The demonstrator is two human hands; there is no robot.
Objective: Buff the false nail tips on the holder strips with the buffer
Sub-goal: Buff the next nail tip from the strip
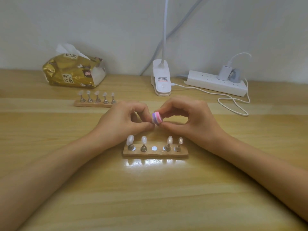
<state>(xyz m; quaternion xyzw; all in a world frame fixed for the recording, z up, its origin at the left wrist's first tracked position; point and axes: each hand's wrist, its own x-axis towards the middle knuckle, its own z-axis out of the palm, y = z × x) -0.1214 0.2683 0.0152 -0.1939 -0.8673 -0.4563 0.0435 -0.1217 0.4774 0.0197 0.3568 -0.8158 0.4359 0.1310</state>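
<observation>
A small block buffer [157, 118] with pink and purple layers is pinched in my right hand [186, 117]. My left hand [124, 120] is closed right beside it, fingertips against the buffer's left face; whatever it pinches there is hidden. Just below my hands a wooden holder strip [155, 153] carries several clear nail tips on metal stands, and its middle magnet spot [154, 148] is bare. A second holder strip [93, 104] with several nail tips stands farther back on the left.
A gold tissue pack [73, 72] lies at the back left. A white clip lamp base [161, 80] stands behind my hands, with a power strip [215, 83] and looping white cable [233, 104] at the back right. The wooden table [150, 197] extends toward me.
</observation>
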